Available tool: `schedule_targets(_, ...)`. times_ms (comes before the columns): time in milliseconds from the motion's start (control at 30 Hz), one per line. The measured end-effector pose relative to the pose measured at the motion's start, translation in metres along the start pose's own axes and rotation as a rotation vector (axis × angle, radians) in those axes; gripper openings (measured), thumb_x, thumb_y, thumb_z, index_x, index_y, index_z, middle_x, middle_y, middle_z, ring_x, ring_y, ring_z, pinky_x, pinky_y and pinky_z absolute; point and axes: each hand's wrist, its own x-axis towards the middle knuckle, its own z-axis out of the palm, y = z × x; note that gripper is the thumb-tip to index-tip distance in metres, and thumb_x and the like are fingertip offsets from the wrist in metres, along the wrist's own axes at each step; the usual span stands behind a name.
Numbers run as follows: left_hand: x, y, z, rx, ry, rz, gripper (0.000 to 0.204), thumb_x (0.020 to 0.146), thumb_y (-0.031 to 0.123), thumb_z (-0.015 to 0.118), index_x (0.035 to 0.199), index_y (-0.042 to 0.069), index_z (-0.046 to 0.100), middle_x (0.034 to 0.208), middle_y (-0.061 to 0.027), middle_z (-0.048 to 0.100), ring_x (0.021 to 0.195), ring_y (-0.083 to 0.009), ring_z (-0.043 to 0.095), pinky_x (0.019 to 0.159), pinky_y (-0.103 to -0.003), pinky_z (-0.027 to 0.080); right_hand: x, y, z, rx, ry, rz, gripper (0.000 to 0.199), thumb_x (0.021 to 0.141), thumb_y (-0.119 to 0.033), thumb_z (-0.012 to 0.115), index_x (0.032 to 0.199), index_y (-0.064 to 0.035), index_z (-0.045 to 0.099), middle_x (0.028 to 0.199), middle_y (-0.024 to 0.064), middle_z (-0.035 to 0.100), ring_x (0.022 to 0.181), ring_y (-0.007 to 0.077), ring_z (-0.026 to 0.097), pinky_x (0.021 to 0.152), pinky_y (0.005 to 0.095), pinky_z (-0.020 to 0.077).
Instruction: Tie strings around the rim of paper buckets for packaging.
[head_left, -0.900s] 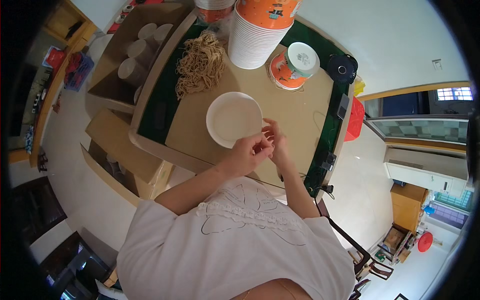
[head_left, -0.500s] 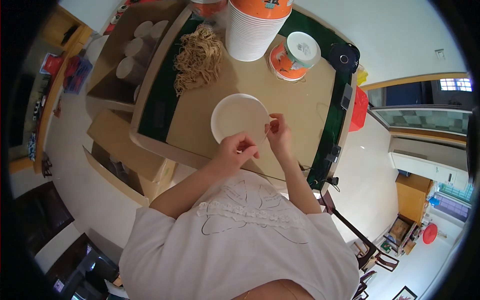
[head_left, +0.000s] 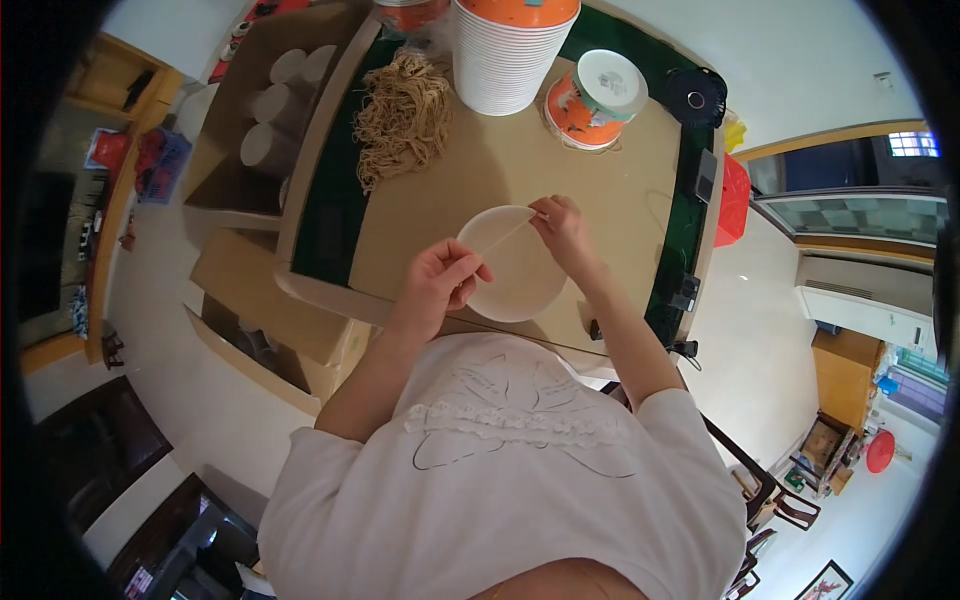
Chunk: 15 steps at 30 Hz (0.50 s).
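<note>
A thin pale string (head_left: 507, 235) runs taut between my two hands, across the mouth of a round white paper tub (head_left: 520, 285). My left hand (head_left: 440, 280) is closed on one end of it at the tub's left rim. With thumb and fingertips, my right hand (head_left: 563, 232) pinches the other end at the far right rim. The tub's outer side is hidden from above. A tangled heap of tan strings (head_left: 405, 120) lies on the cardboard sheet, beyond my left hand.
A tall stack of white and orange paper tubs (head_left: 510, 60) stands at the back. Right of it is a smaller orange tub stack (head_left: 590, 105) topped with a white-green round piece. A black round device (head_left: 693, 98) sits at the far right corner. Open cartons (head_left: 250, 330) stand left of the table.
My hands have moved apart, stretching the string over the tub. My right hand went farther away along the rim, and my left hand shifted left. The whole view has shifted slightly.
</note>
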Motion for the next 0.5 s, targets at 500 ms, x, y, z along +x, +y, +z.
schedule_targets(500, 0.005, 0.005, 0.006, 0.039, 0.054, -0.020, 0.009, 0.088, 0.012, 0.056, 0.082, 0.007, 0.052, 0.073, -0.0050, 0.061, 0.049, -0.0034, 0.044, 0.038, -0.016, 0.027, 0.013, -0.033, 0.013, -0.076, 0.120, -0.151, 0.027, 0.074, -0.014, 0.068, 0.099, -0.0089, 0.058, 0.095, 0.0072, 0.059, 0.087, 0.0260, 0.058, 0.074, 0.0361, 0.0498)
